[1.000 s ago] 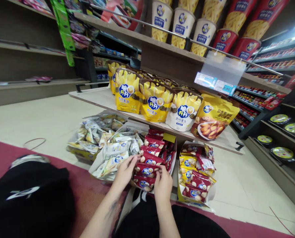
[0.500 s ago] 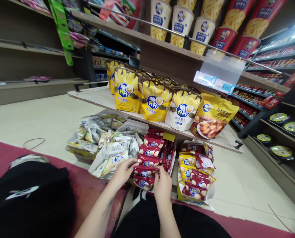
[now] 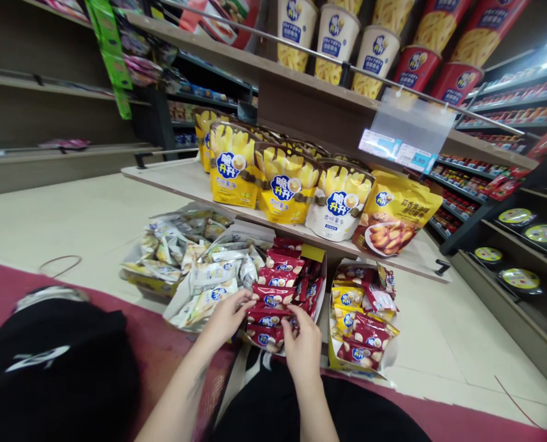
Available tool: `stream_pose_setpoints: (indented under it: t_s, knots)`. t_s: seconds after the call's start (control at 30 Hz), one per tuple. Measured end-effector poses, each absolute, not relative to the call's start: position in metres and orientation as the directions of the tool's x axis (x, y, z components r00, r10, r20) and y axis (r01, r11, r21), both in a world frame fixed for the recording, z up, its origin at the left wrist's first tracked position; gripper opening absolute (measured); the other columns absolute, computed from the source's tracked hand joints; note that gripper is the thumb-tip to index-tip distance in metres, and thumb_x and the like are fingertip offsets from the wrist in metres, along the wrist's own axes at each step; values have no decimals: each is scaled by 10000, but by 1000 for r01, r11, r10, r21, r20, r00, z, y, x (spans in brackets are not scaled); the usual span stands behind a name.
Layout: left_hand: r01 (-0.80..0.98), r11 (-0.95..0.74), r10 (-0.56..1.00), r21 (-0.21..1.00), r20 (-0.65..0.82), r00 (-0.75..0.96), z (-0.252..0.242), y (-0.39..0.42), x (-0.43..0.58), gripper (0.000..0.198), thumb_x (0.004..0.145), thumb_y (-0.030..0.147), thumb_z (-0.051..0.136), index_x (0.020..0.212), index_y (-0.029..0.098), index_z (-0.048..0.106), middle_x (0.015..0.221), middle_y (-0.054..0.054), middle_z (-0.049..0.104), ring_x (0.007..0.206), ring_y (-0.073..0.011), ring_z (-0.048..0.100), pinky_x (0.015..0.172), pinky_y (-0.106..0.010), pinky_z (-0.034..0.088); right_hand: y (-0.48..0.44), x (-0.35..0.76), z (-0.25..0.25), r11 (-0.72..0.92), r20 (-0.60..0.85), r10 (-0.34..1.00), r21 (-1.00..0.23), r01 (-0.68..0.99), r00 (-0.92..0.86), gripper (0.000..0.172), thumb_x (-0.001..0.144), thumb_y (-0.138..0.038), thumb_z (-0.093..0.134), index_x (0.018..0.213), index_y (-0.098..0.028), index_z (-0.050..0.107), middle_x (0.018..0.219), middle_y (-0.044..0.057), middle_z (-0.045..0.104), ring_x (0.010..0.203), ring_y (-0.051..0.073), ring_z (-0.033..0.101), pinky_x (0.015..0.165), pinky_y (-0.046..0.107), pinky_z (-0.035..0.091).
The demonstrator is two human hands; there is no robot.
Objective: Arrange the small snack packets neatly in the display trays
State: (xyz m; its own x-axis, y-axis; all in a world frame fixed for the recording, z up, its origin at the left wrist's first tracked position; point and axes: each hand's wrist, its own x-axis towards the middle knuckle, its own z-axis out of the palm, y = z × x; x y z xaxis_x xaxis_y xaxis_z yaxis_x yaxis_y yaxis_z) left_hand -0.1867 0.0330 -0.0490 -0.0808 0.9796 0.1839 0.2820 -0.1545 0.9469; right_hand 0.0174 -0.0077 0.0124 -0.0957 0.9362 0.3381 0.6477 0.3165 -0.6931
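Small red snack packets (image 3: pixel 273 297) stand in overlapping rows inside an open carton (image 3: pixel 320 294) on the floor. My left hand (image 3: pixel 227 316) is at the left end of one packet near the front, its fingers closed on that edge. On the right side of the same rows is my right hand (image 3: pixel 304 344), with thumb and forefinger apart, their tips touching the packets. To the left, another carton holds white snack packets (image 3: pixel 214 279). A carton on the right holds mixed yellow and red packets (image 3: pixel 363 334).
Above the cartons, a low shelf (image 3: pixel 172 175) bears yellow and white pouches (image 3: pixel 282 184). Fries-style tubs (image 3: pixel 337 43) fill the shelf above, where a clear price holder (image 3: pixel 404 132) hangs. At far left is a carton of greenish packets (image 3: pixel 199 224). My knees (image 3: pixel 52 362) are close by.
My right thumb and forefinger have spread apart and shifted slightly left over the packets. My left hand has barely moved. The red packet between my hands sits slightly differently.
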Motion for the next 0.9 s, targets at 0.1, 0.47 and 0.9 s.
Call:
stream_pose_setpoints:
  t_s: [0.1,0.47,0.9]
  knots:
    - [288,-142,987,947,156,-26,-50,32,-189,263,779,466,560,808,207,599,861,-76,728,897,-268,680,839,-378,524,-7,17,14,358,373,921,-697,622,-113,261,871,-128,506,1011,-235,698,1024,21,728,939,177,682,856,261,494]
    - [468,-65,986,881,129,-105,-35,25,-193,255,746,480,547,765,232,605,845,-66,747,845,-271,700,787,-354,534,0,21,5,302,267,949,-616,727,-168,320,842,-57,497,947,-240,737,953,14,738,881,182,683,799,263,491]
    - [578,-167,986,799,137,95,2,11,-172,215,738,283,563,862,254,736,947,-49,756,933,-284,678,872,-369,483,1,16,-1,415,360,903,-599,685,-233,343,821,-30,545,1009,-249,730,967,8,743,930,160,667,856,259,503]
